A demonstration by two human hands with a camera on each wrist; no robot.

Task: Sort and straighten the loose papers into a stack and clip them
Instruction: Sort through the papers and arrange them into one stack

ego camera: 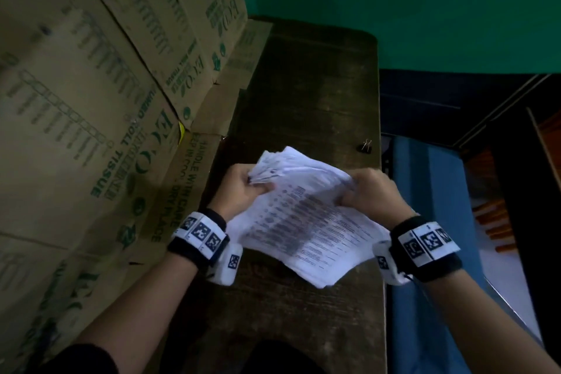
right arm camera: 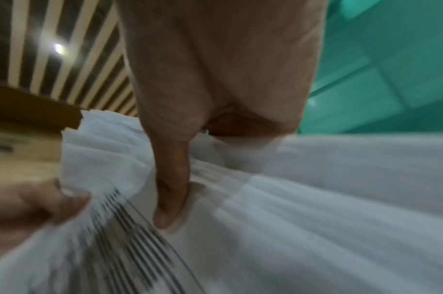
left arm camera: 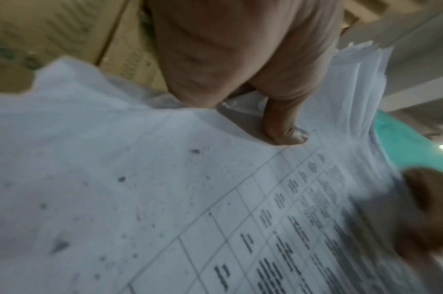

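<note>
Above desk [ego camera: 303, 94], hands gripping papers [ego camera: 306, 222]

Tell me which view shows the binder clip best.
Head view: the binder clip sits small but distinct on the wooden table, near its right edge, beyond the papers both hands grip. Neither wrist view shows it; both are filled with blurred papers and fingers.
</note>
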